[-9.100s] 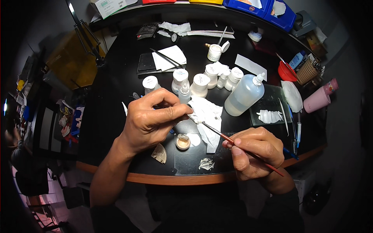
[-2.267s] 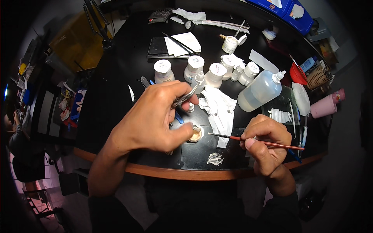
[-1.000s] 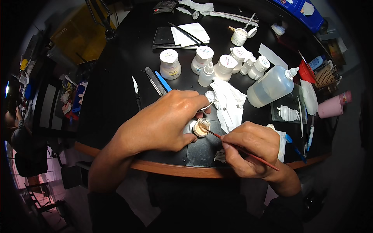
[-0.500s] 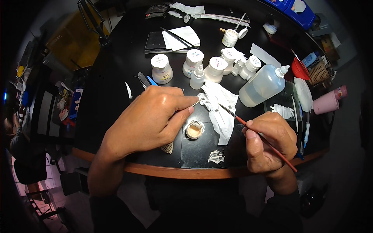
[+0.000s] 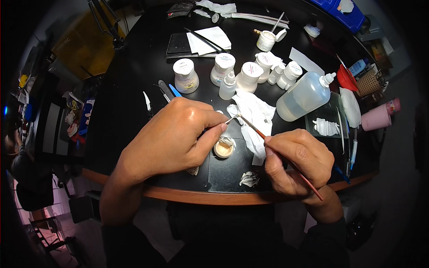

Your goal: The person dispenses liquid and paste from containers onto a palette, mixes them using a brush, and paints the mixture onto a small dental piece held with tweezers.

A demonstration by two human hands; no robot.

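My left hand (image 5: 170, 136) pinches a thin light-coloured tool (image 5: 231, 119) between thumb and forefinger; most of the tool is hidden by the hand, so its kind is unclear. In my right hand (image 5: 304, 158) is a fine paintbrush (image 5: 254, 128) with a reddish handle, held like a pen. The bristle tip meets or nearly meets the tool's small end. Behind them lies a crumpled white tissue (image 5: 257, 107) with small dark spots. Below the fingers stands a small open jar (image 5: 223, 148) of cream-coloured material.
White-lidded jars (image 5: 186, 78), a small dropper bottle (image 5: 228, 87) and a large translucent bottle (image 5: 301, 98) stand beyond the hands. A white smear (image 5: 249, 179) sits near the wooden table edge (image 5: 214, 197). Farther right are a red bowl (image 5: 346, 79) and a pink cup (image 5: 375, 119).
My right hand has moved left, bringing the brush tip from over the tissue to the end of the left hand's tool. My left hand has barely moved.
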